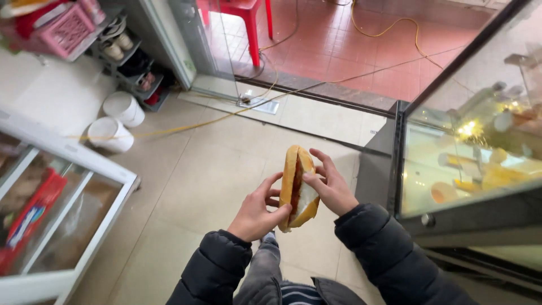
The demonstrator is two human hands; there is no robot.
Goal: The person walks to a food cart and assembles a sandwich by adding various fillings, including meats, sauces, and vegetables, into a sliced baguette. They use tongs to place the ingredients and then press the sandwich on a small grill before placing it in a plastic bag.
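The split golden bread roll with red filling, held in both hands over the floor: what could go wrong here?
1. The split golden bread roll is held upright, its cut edge sideways; filling may slip onto the beige tiled floor.
2. The left hand and right hand grip only by fingertips, so it might drop.

Upright split filled bread roll [298, 189]

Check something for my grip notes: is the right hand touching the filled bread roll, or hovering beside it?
Touching. The head view shows the right hand with fingertips pressed on the roll's upper edge, while the left hand grips its lower side.
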